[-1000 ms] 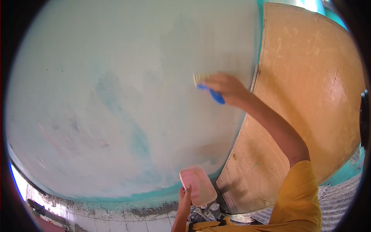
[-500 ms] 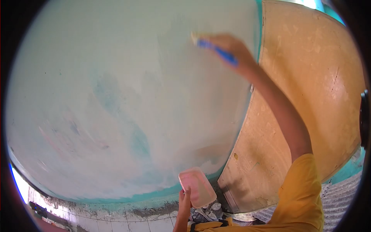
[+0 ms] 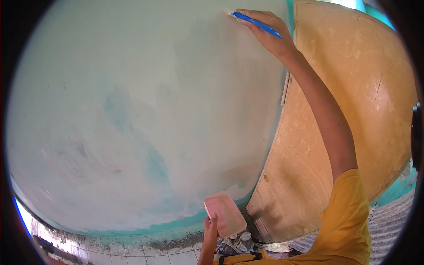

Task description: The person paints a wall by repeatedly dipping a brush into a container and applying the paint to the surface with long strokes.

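High on the pale, patchily painted wall (image 3: 132, 132), my right hand (image 3: 269, 33) grips a blue-handled paintbrush (image 3: 260, 25). The brush's light bristles touch or nearly touch the wall, pointing left. Low in the view, my left hand (image 3: 211, 229) holds a pink rectangular tub (image 3: 226, 214) by its left side, thumb over the rim. Pinkish-white paint shows inside the tub. Teal patches show through the paint on the wall.
A tan wooden door panel (image 3: 335, 110) with a hinge stands to the right of the wall. White tiles (image 3: 154, 259) run along the bottom. Crumpled bags or debris (image 3: 243, 243) lie beneath the tub. Corrugated grey material (image 3: 391, 225) is at lower right.
My right hand has moved upward with the brush, and the right arm is stretched further. The tub in my left hand has stayed in nearly the same place.
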{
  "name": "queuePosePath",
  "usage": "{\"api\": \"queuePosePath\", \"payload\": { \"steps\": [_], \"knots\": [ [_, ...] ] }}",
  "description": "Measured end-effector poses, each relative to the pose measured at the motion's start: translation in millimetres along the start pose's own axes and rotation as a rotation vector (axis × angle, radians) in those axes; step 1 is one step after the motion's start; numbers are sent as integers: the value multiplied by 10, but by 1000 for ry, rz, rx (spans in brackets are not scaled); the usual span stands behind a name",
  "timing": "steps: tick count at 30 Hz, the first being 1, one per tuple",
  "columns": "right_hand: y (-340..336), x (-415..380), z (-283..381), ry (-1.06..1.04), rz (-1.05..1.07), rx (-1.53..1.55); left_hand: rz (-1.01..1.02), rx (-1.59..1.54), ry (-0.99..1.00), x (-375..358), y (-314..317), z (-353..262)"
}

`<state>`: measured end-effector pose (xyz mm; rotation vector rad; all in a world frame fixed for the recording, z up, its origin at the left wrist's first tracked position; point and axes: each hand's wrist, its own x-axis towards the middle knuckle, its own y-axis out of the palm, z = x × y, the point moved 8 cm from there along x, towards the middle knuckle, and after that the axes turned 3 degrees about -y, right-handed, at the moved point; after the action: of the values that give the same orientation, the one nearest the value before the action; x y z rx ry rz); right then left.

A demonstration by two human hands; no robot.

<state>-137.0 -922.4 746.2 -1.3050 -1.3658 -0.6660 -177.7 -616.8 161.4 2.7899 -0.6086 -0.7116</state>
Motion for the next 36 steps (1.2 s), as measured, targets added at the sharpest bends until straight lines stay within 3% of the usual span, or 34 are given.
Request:
{"api": "queuePosePath", "payload": {
  "steps": [1, 3, 7, 10, 12, 16, 19, 22, 26, 30, 32, 36],
  "knots": [
    [-54, 0, -4, -21, -45, 14, 11, -14, 0, 7, 16, 17],
    [169, -390, 232, -115, 187, -141, 22, -29, 0, 7, 20, 25],
    [693, -1671, 501, 35, 705, 75, 10, -25, -12, -22, 0, 41],
    [717, -1720, 487, 186, 900, 94, 26, -7, -14, 16, -58, 66],
    [585, -1233, 359, 51, 668, -10, 38, -4, 1, 25, -28, 33],
    [52, -176, 39, 65, 105, -16, 27, -35, 25, 23, 13, 12],
    [-99, -66, 201, -5, -26, -36, 53, -32, 17, 83, 3, 66],
    [280, -890, 247, -39, 123, -198, 57, 0, -7, 29, 8, 60],
    [541, -1976, 591, 172, 416, 6, 72, 16, -7, 0, 9, 20],
    [470, -2364, 785, 388, 408, 101, 87, 20, 12, -70, 119, -188],
    [370, -2584, 788, 709, 184, 372, 24, 33, 53, -22, 116, -233],
    [311, -3026, 1293, 1031, 148, 490, 70, 42, 86, 7, 283, -454]
  ]
}}
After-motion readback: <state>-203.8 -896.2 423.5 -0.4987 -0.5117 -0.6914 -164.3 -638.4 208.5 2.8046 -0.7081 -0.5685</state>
